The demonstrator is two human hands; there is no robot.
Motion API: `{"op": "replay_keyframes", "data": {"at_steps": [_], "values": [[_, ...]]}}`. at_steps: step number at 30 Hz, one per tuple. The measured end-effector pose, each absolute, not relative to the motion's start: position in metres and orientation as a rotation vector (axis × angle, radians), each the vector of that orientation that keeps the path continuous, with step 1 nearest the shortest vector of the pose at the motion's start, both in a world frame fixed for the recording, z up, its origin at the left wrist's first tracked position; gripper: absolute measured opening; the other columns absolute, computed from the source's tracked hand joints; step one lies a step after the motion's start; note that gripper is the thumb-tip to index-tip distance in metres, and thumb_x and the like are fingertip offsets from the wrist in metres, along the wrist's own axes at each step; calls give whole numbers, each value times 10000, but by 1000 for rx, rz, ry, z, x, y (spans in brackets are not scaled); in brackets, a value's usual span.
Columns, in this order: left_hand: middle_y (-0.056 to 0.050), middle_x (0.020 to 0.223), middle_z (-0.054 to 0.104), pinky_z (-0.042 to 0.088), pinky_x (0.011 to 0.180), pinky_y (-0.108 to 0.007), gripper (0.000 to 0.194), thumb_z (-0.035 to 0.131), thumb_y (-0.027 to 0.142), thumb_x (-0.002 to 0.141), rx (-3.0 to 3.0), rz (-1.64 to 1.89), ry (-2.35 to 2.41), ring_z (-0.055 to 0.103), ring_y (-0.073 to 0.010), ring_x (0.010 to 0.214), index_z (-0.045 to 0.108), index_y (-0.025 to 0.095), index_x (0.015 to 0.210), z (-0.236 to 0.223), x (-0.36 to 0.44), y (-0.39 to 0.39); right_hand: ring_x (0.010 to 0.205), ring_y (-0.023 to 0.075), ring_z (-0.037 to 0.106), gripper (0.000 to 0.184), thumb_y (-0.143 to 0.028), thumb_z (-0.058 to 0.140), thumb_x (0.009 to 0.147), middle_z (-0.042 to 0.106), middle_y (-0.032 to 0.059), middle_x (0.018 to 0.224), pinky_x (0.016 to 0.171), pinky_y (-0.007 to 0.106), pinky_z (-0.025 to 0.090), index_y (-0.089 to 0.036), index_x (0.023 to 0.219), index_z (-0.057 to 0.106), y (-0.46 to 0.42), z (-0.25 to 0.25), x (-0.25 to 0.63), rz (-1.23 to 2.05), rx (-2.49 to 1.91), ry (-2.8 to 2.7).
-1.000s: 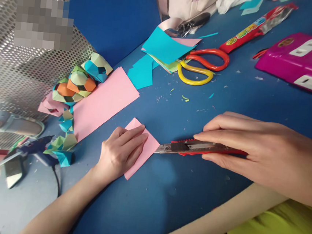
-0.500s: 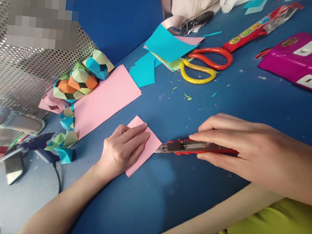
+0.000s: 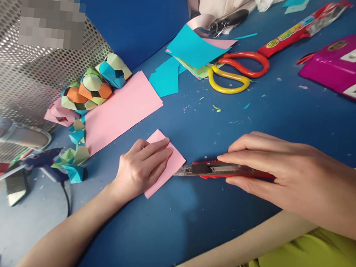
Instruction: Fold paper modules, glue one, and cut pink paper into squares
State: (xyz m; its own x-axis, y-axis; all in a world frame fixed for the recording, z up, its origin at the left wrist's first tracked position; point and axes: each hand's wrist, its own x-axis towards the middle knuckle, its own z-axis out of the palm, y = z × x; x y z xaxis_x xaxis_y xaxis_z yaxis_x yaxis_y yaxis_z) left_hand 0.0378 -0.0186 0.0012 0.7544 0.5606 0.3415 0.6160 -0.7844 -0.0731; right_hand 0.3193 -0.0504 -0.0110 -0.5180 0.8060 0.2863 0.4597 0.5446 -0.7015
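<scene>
My left hand (image 3: pixel 141 167) lies flat, fingers stretched out, on a small folded pink paper (image 3: pixel 170 164) on the blue table (image 3: pixel 188 218), pressing it down. My right hand (image 3: pixel 275 170) is closed around a red utility knife (image 3: pixel 221 170) that lies nearly flat. The knife's metal tip touches the right edge of the pink paper, just beside my left fingertips.
A larger pink sheet (image 3: pixel 120 113) lies up left, beside folded origami pieces (image 3: pixel 91 87). Behind are teal papers (image 3: pixel 192 49), red and yellow scissors (image 3: pixel 234 69), a magenta power strip (image 3: pixel 344 67) and a glue gun (image 3: pixel 41 162) at left. A perforated metal panel (image 3: pixel 13 80) stands at left.
The knife tip has crept slightly left along the edge of the pink paper. My left hand has stayed pressed on the paper; the view shifted a little.
</scene>
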Motion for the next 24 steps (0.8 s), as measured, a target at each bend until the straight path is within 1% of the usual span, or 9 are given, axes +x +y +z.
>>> {"op": "replay_keyframes", "data": {"at_steps": [3,7,13,18,22,24], "values": [[-90,1128,701,522,655,-302,217,600,118,839,-2762,-456,-937,587,-179,791,673,140,1042,1,38,-19,789,170,590,217,-280,504,901,619,38,884,684,272,468,-247,1001,693,-51,-11,317,771,-1011,-2188],[-85,1119,705,523,643,-304,210,600,127,842,-2754,-459,-930,588,-180,786,675,144,1038,0,38,-18,770,167,585,219,-285,505,902,614,37,864,654,263,462,-242,1010,691,-52,-11,316,775,-1016,-2210],[-92,1152,691,531,686,-322,234,596,126,845,-2766,-465,-915,623,-192,853,662,148,1068,-3,36,-17,785,163,590,224,-272,493,906,618,38,870,683,267,471,-242,1000,694,-51,-12,311,768,-954,-2211],[-102,1144,693,528,666,-319,216,596,130,845,-2770,-481,-905,618,-189,828,668,136,1049,-2,36,-17,759,162,593,225,-282,496,903,622,40,857,655,265,474,-241,984,702,-49,-9,308,796,-953,-2224],[-90,1128,702,523,663,-309,214,602,134,841,-2755,-490,-924,611,-183,817,674,146,1042,-2,37,-18,789,162,591,231,-240,490,900,620,37,863,696,269,473,-242,999,699,-47,-10,305,784,-909,-2249],[-87,1129,702,521,664,-304,215,602,136,841,-2751,-487,-932,609,-181,819,674,147,1043,-2,37,-19,791,162,593,231,-246,489,901,623,38,867,695,267,474,-238,998,699,-47,-11,304,805,-900,-2252]]}}
